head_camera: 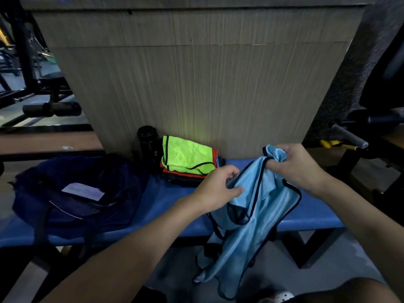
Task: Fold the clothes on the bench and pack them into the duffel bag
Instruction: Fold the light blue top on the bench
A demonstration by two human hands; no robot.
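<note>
A light blue mesh vest with black trim hangs over the front edge of the blue bench, its lower part dangling toward the floor. My right hand grips the bunched top of the vest, raised above the bench. My left hand pinches the vest's edge just to the left. A folded stack with a neon yellow vest on top, over red and dark pieces, sits at the back of the bench. The dark navy duffel bag lies on the bench's left end with a white tag on it.
A black bottle stands between the bag and the folded stack. A tall wood-grain panel rises right behind the bench. Gym equipment stands at far left, and a machine with a grey handle stands at right.
</note>
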